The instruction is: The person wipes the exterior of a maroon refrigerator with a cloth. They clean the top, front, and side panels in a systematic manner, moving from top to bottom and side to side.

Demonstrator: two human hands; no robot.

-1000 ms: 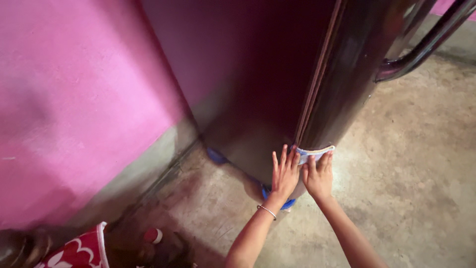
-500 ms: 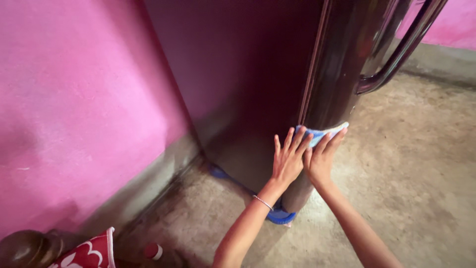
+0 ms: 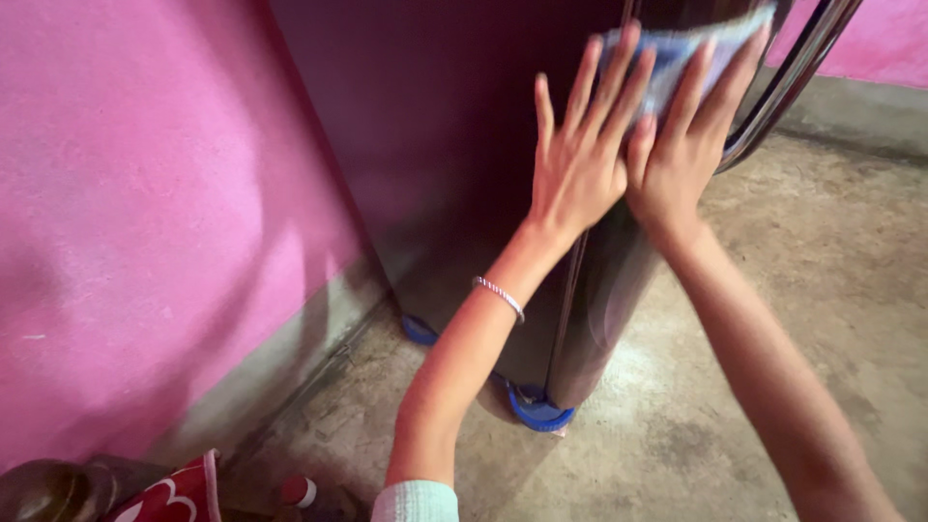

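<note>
A tall dark maroon refrigerator (image 3: 454, 145) stands against a pink wall. Both my hands press a small blue cloth (image 3: 677, 48) flat against its front corner edge, high in the view. My left hand (image 3: 580, 155) lies with fingers spread, partly on the cloth and partly on the fridge side; a thin bracelet circles that wrist. My right hand (image 3: 681, 135) sits beside it, fingers stretched up over the cloth on the door. The door's dark curved handle (image 3: 802, 68) runs just right of my right hand.
The pink wall (image 3: 145, 222) fills the left, with a grey base strip. Blue feet (image 3: 536, 406) support the fridge on the concrete floor (image 3: 793, 280). At the bottom left are a red patterned item (image 3: 174, 498), a brown round vessel (image 3: 43, 488) and a red-capped bottle (image 3: 295, 491).
Both hands have slid the blue cloth upward along the fridge's front corner, from near the bottom edge to well up the door. The camera view has shifted slightly.
</note>
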